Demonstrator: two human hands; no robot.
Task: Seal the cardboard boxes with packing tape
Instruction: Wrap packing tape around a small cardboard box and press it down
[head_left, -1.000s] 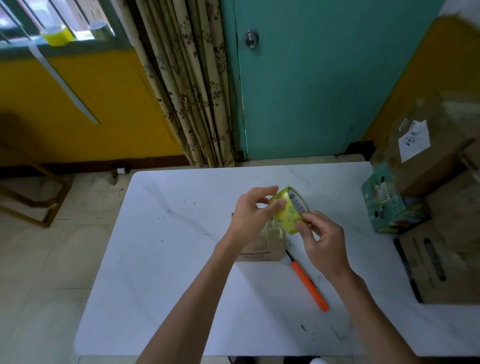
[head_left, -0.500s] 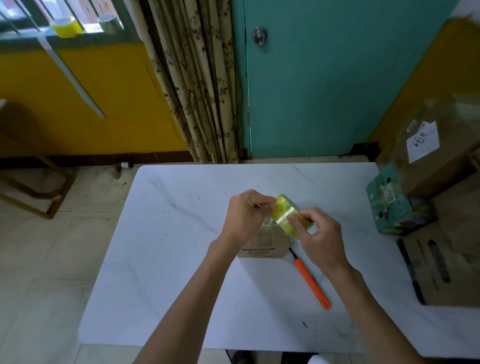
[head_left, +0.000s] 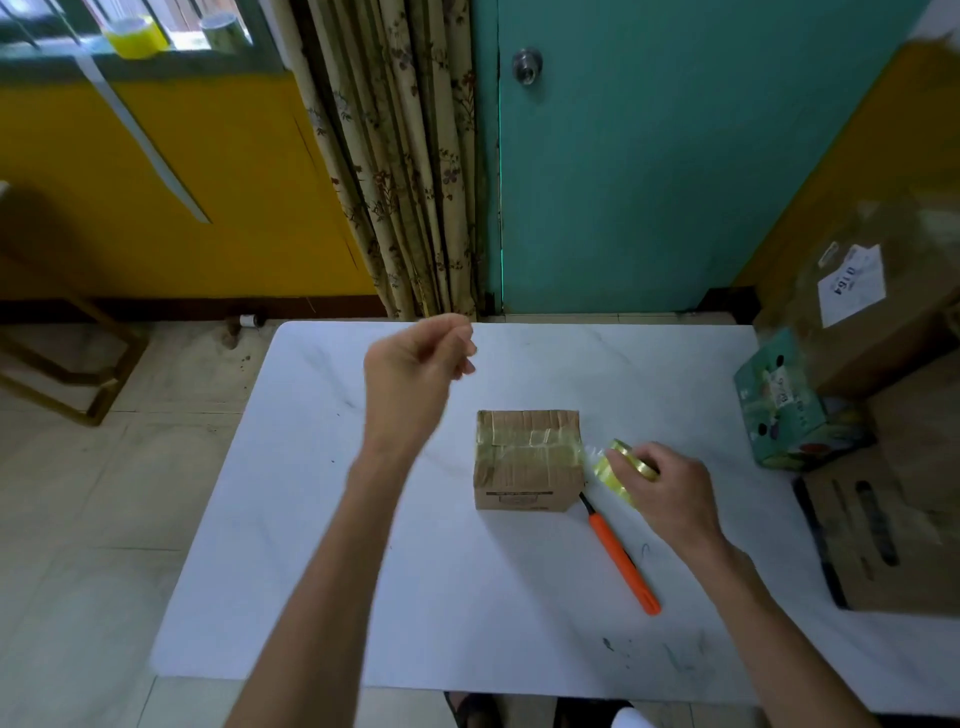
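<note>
A small cardboard box (head_left: 527, 460) stands on the white marble table (head_left: 322, 519), its top crossed by strips of shiny tape. My right hand (head_left: 662, 491) grips a yellow-green roll of packing tape (head_left: 615, 470) just right of the box, low over the table. A short clear stretch of tape seems to run from the roll to the box's right top edge. My left hand (head_left: 415, 374) is raised above the table, left of and behind the box, blurred. Its fingers are curled with the thumb against the forefinger, and nothing shows in it.
An orange-handled cutter (head_left: 621, 558) lies on the table by the box's front right corner. A green printed carton (head_left: 779, 410) and larger brown cartons (head_left: 893, 525) crowd the right edge. Spare tape rolls (head_left: 132, 36) sit on the window sill. A wooden frame (head_left: 67, 364) stands on the floor at left.
My left hand left the roll and rose up and to the left. My right hand carried the roll down to the right of the box, whose taped top now shows.
</note>
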